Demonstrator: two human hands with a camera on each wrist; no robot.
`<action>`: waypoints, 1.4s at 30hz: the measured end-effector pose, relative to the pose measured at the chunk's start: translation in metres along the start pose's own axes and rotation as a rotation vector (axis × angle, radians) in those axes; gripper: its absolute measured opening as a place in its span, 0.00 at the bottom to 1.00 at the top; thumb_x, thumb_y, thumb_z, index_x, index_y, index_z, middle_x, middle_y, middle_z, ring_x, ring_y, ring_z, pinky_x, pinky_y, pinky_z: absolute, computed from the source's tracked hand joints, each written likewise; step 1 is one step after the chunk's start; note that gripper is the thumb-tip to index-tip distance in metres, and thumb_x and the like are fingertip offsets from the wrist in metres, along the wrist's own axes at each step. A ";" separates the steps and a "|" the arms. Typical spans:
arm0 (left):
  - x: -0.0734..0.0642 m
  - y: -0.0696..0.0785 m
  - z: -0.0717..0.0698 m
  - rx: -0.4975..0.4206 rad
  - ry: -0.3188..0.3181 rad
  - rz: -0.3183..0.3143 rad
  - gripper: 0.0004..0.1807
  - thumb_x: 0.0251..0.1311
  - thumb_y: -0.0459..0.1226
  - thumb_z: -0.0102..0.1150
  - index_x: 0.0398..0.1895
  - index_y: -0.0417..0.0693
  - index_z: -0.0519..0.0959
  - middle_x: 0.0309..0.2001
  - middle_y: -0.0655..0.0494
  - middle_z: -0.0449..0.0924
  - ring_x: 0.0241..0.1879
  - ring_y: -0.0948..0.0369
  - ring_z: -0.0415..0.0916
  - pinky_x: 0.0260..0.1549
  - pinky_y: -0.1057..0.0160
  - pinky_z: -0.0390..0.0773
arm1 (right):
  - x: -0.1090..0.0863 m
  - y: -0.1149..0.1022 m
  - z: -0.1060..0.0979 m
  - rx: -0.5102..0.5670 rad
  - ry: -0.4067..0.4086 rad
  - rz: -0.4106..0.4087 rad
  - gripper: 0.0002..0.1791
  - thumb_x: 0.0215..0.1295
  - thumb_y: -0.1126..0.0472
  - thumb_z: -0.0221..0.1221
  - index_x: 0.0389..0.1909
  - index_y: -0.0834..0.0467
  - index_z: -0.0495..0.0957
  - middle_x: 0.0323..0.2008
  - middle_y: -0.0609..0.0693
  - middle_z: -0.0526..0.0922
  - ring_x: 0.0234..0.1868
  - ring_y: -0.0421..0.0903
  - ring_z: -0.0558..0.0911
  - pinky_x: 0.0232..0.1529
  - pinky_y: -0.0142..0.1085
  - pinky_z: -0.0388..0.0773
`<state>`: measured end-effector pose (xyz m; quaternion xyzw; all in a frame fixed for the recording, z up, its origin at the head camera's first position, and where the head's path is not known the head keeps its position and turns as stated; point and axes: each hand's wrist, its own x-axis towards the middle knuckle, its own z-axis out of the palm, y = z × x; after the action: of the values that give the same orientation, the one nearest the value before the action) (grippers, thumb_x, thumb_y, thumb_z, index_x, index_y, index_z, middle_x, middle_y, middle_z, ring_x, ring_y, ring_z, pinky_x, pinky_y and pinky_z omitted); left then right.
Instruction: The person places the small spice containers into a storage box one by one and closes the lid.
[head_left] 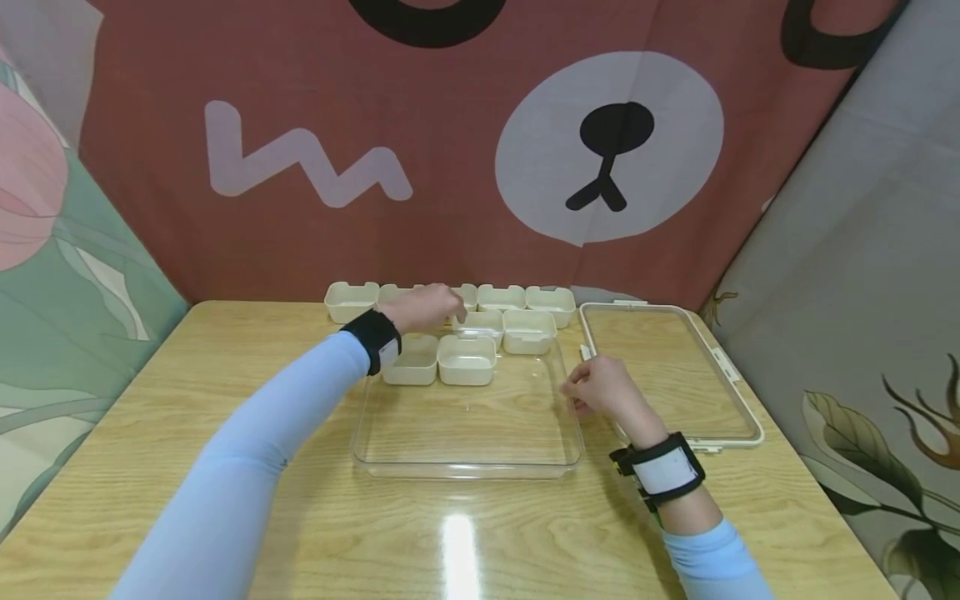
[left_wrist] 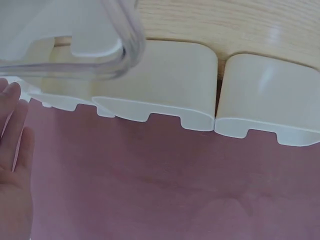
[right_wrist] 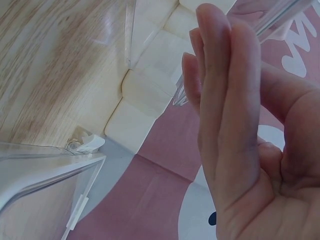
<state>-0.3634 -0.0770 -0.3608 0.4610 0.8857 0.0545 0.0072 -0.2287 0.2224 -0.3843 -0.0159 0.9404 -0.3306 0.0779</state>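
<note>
A clear rectangular container (head_left: 465, 471) stands on the table with several small cream boxes (head_left: 467, 362) in its far half. My left hand (head_left: 426, 307) reaches over its far left part, fingertips pinching the left edge of a cream box (head_left: 480, 327) in the rear row. In the left wrist view only some fingers of the left hand (left_wrist: 12, 135) show at the edge, so the grip itself is hidden. My right hand (head_left: 606, 390) holds the container's right wall; in the right wrist view its long fingers (right_wrist: 227, 100) lie against the clear rim (right_wrist: 282, 20).
More cream boxes (head_left: 351, 302) line the table's back edge, behind the container. A clear lid (head_left: 671, 375) with a white frame and side clips lies at the right. A brown printed cloth (head_left: 450, 233) hangs directly behind the wooden table (head_left: 360, 533).
</note>
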 end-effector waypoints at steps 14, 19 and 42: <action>0.008 0.003 0.006 0.010 -0.013 0.092 0.14 0.48 0.20 0.59 0.26 0.47 0.85 0.23 0.58 0.79 0.25 0.63 0.66 0.30 0.67 0.71 | -0.003 0.000 -0.001 -0.001 -0.005 0.009 0.09 0.62 0.61 0.61 0.33 0.64 0.83 0.23 0.53 0.83 0.21 0.43 0.84 0.28 0.40 0.82; 0.011 -0.005 0.011 -0.008 -0.030 0.073 0.16 0.46 0.18 0.52 0.16 0.46 0.78 0.17 0.61 0.58 0.22 0.63 0.54 0.22 0.67 0.53 | -0.003 -0.001 -0.001 -0.013 0.001 0.005 0.09 0.62 0.61 0.61 0.33 0.64 0.83 0.22 0.52 0.83 0.21 0.42 0.83 0.28 0.40 0.82; 0.004 -0.008 0.013 0.035 0.044 0.191 0.12 0.47 0.20 0.57 0.17 0.44 0.77 0.17 0.62 0.58 0.21 0.64 0.56 0.23 0.70 0.57 | -0.002 -0.002 -0.002 -0.013 -0.001 -0.008 0.08 0.61 0.61 0.62 0.31 0.64 0.83 0.20 0.51 0.83 0.21 0.42 0.83 0.25 0.35 0.81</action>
<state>-0.3713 -0.0771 -0.3742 0.5423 0.8383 0.0495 -0.0258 -0.2267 0.2222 -0.3807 -0.0202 0.9425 -0.3247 0.0769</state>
